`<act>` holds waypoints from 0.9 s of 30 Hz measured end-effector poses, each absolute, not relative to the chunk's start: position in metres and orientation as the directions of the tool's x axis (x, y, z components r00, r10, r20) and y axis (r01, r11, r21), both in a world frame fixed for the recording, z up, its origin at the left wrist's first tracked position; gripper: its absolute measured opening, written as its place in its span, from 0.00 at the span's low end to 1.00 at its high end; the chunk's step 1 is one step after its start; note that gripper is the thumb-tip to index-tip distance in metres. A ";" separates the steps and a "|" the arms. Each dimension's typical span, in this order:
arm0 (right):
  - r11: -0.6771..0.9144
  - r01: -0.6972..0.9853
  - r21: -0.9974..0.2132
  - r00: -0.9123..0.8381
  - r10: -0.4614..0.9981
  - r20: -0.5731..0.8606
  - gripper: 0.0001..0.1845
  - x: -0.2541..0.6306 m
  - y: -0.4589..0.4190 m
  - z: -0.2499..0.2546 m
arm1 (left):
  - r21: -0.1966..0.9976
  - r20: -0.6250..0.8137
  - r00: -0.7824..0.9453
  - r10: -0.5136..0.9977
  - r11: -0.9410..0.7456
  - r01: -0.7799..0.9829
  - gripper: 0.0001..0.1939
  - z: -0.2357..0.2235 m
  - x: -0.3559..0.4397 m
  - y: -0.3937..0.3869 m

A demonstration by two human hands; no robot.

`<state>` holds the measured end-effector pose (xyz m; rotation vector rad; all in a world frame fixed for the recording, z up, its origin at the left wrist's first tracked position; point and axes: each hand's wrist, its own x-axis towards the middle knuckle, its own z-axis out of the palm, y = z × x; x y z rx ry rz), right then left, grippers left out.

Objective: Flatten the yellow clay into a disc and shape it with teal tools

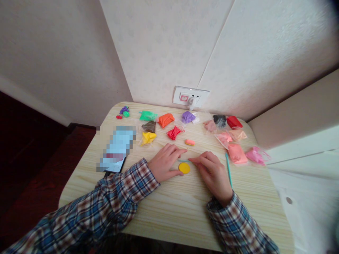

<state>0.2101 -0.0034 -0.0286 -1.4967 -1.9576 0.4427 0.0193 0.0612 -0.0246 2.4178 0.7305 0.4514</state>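
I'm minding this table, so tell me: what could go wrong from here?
The thin blue stick in the right hand might dent the yellow disc, if that is soft. The same hand could knock the teal stick beside it. The left sleeve, close to the phone, could nudge it.

On the table [169, 215], a disc [184, 168] lies between the left hand [166, 163] and the right hand [214, 173]. Just behind the disc is a thin stick [182, 161], at the right fingertips. Farther behind lies a roll [190, 142]. Right of the right hand is a second stick [228, 169]. Some bags [166, 120] lie at the back middle, other bags [237, 153] at the back right. A phone [118, 148] lies left of the left hand; behind it are little pieces [124, 110]. Behind the table is a wall socket [184, 97].
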 end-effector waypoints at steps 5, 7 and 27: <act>0.308 0.748 -0.588 -0.164 0.944 0.286 0.11 0.214 -0.003 -0.029 | 0.616 0.163 0.788 0.594 -0.685 0.388 0.33 -0.025 0.019 0.061; 0.306 0.757 -0.578 -0.151 0.942 0.300 0.11 0.213 -0.003 -0.029 | 0.619 0.164 0.788 0.594 -0.684 0.386 0.33 -0.025 0.019 0.061; 0.338 0.748 -0.571 -0.209 0.937 0.281 0.11 0.209 -0.002 -0.027 | 0.622 0.189 0.764 0.616 -0.678 0.392 0.33 -0.028 0.019 0.060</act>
